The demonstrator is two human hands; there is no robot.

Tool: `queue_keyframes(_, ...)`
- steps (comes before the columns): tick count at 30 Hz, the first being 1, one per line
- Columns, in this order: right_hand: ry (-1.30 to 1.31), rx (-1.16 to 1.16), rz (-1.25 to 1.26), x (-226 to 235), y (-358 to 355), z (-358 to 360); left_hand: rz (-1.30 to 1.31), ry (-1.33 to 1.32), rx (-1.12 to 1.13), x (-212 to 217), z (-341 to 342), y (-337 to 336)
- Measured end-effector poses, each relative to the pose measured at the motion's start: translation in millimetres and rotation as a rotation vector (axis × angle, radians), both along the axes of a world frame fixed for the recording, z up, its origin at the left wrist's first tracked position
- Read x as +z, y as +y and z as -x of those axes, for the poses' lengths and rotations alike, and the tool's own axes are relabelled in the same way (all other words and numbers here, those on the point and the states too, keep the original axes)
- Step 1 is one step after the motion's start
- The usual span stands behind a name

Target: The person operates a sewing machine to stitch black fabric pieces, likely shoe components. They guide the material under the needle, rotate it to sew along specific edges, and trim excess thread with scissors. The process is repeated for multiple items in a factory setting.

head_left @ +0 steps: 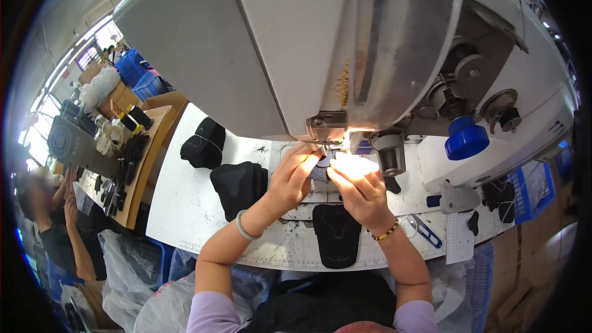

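My left hand (293,176) and my right hand (357,188) meet under the head of a large white sewing machine (296,43), right by its needle area. Between their fingertips they pinch a small grey-blue fabric piece (319,172), lit by the machine's lamp. A pale green bangle circles my left wrist, a beaded bracelet my right. A black shaped fabric piece (336,234) lies flat on the white table (185,203) just below my hands.
Two heaps of black fabric (203,143) (239,186) lie left of my hands. Small snips with blue handles (420,228) rest at the right, near a blue knob (466,139). At the left, another person (55,222) works beside a wooden bench with thread spools.
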State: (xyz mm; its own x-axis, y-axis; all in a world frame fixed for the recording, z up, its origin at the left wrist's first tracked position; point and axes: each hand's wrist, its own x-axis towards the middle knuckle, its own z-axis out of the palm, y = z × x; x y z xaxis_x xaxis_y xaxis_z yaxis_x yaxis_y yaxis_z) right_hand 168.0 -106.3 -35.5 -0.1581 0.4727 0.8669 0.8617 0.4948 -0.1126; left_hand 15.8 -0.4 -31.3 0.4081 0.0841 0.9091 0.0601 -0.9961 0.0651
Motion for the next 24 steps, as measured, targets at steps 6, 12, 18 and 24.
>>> queue_keyframes(6,-0.001,-0.110,-0.015,-1.6,3.0,5.5,0.113,-0.088,-0.132,0.4,-1.2,14.4)
queue_keyframes(12,0.025,-0.161,-0.039,-6.4,2.9,7.9,0.107,0.113,-0.133,21.5,17.0,18.7)
queue_keyframes(18,0.075,-0.137,-0.030,-3.5,2.2,5.2,0.034,0.293,-0.017,37.8,27.6,11.9)
queue_keyframes(24,0.057,-0.140,-0.054,-0.8,3.9,4.7,0.152,0.313,-0.038,42.5,28.8,10.2)
